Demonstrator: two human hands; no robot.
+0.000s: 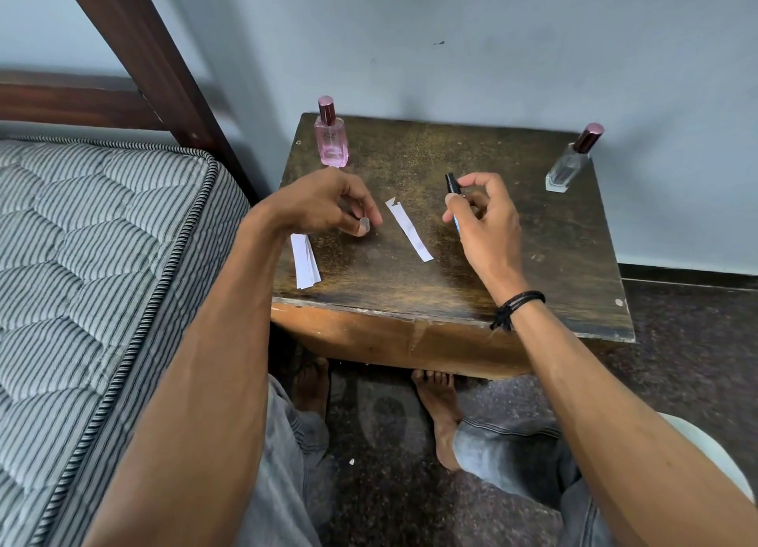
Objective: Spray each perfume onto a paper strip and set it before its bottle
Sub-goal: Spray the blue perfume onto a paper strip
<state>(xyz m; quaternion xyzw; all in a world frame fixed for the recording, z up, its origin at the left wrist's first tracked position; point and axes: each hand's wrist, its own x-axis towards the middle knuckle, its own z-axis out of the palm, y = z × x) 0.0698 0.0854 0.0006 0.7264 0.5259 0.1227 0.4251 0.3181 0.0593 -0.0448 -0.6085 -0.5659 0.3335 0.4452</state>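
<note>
My right hand point(482, 222) grips a slim blue spray bottle point(454, 199) with a black nozzle, index finger curled above the nozzle. One white paper strip point(409, 229) lies slantwise on the dark wooden table point(533, 259), just left of that bottle. My left hand point(328, 206) pinches a small clear cap point(364, 225) close to the tabletop. A pink perfume bottle point(330, 136) with a maroon cap stands at the back left. At the back right stands a clear perfume bottle point(572, 163), also capped maroon. A stack of spare strips point(305, 261) lies near the left front edge.
A striped mattress point(82, 280) and a dark wooden bed frame point(156, 66) border the table on the left. The wall point(492, 46) runs right behind the table. My bare feet point(439, 403) rest on the dark speckled floor under the front edge.
</note>
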